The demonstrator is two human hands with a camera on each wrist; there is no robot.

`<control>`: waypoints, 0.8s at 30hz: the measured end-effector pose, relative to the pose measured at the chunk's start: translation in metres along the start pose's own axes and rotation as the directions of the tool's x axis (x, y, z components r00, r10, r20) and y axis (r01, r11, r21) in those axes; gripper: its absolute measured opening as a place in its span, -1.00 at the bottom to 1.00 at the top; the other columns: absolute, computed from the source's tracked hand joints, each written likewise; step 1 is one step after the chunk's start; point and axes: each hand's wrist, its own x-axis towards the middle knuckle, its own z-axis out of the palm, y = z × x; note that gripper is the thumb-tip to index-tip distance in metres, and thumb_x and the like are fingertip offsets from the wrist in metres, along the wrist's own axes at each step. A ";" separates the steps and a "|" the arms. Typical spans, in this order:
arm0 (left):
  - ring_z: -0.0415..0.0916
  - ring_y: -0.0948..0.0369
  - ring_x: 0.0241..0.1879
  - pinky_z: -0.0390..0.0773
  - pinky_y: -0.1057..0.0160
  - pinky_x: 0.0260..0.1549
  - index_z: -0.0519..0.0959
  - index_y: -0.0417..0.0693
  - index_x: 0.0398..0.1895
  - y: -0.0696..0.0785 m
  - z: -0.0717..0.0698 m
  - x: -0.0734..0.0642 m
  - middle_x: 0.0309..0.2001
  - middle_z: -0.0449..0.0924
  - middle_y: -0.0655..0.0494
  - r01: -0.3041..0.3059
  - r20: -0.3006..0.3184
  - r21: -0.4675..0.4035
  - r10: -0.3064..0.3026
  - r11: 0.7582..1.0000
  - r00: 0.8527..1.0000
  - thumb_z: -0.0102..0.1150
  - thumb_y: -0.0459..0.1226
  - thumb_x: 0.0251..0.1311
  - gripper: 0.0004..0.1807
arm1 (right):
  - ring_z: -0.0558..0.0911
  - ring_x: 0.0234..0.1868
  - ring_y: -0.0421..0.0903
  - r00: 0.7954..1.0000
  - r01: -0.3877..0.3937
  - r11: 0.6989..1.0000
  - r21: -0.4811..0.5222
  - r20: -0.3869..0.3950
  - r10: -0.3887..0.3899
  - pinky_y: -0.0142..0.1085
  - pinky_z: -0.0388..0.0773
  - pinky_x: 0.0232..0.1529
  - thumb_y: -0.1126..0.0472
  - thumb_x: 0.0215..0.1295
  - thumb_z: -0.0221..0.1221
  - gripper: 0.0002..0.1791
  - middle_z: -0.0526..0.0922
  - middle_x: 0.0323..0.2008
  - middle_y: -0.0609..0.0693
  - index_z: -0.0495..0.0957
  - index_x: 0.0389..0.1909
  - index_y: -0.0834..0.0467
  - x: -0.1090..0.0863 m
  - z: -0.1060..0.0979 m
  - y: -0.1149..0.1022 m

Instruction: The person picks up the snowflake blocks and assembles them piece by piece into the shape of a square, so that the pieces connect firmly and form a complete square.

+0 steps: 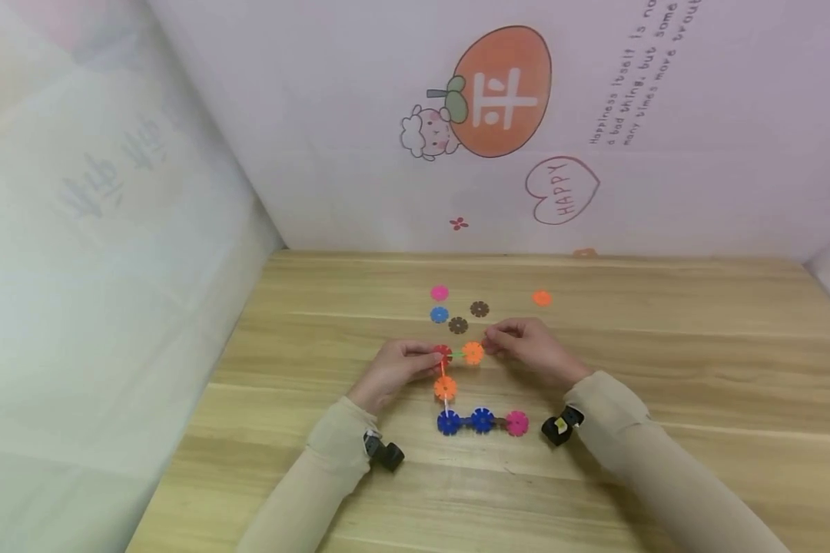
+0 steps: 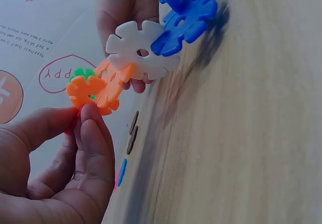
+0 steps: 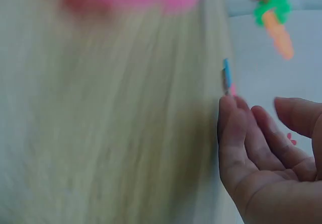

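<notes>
My left hand (image 1: 403, 367) pinches a red snowflake disc (image 1: 444, 351) between thumb and fingertips, at a corner of a chain of slotted plastic discs. A green disc (image 3: 282, 5) links the red one to an end orange disc (image 1: 474, 353). Down from the corner come another orange disc (image 1: 446, 389), a white disc (image 2: 126, 43) and a blue disc (image 1: 449, 424). A second blue disc (image 1: 483, 420) and a pink disc (image 1: 517, 424) extend rightward. Just right of the end orange disc is my right hand (image 1: 534, 347), its thumb apart from the fingers and nothing held.
Beyond the hands, loose discs lie on the wooden table (image 1: 332, 307): pink (image 1: 439, 293), light blue (image 1: 439, 315), two brown (image 1: 479, 309), and orange (image 1: 542, 298) farther right. A printed cloth wall (image 1: 360, 192) rises behind the table, another at left.
</notes>
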 end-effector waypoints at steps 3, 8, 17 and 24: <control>0.70 0.19 -0.12 0.69 0.27 0.00 0.63 -0.22 0.00 -0.001 -0.004 -0.001 -0.05 0.71 -0.06 -0.001 -0.001 0.007 0.001 1.000 1.000 0.28 -0.34 0.22 -0.71 | 0.63 0.11 0.06 1.000 0.013 0.996 -0.090 -0.023 -0.016 -0.11 0.60 0.20 0.09 0.48 0.08 -0.57 0.65 0.08 0.19 0.49 0.20 0.29 0.007 0.000 0.000; 0.70 0.20 -0.13 0.69 0.27 0.00 0.64 -0.22 -0.01 0.000 -0.006 -0.002 -0.06 0.71 -0.05 -0.003 -0.004 0.011 0.003 1.000 1.000 0.30 -0.33 0.21 -0.71 | 0.55 0.20 0.17 0.996 0.065 0.969 -0.237 -0.049 -0.078 0.06 0.50 0.29 0.07 0.40 0.18 -0.48 0.59 0.17 0.21 0.44 0.27 0.26 0.019 0.003 -0.007; 0.70 0.20 -0.15 0.70 0.26 -0.01 0.65 -0.26 -0.03 0.000 -0.008 -0.005 -0.06 0.71 -0.08 -0.004 -0.025 -0.010 0.004 1.000 1.000 0.28 -0.37 0.22 -0.74 | 0.65 0.01 0.13 0.985 0.108 0.894 -0.436 -0.073 -0.155 -0.04 0.66 0.08 0.21 0.22 0.34 -0.47 0.67 0.01 0.26 0.50 0.16 0.35 0.041 0.020 -0.025; 0.71 0.21 -0.18 0.70 0.25 -0.01 0.64 -0.29 -0.02 -0.001 -0.012 -0.008 -0.07 0.71 -0.10 -0.013 -0.035 -0.029 0.012 0.999 0.999 0.26 -0.39 0.23 -0.73 | 0.67 -0.06 0.13 0.978 0.144 0.826 -0.544 -0.050 -0.204 -0.04 0.68 0.02 0.33 0.19 0.32 -0.63 0.69 -0.10 0.24 0.55 0.01 0.35 0.054 0.030 -0.029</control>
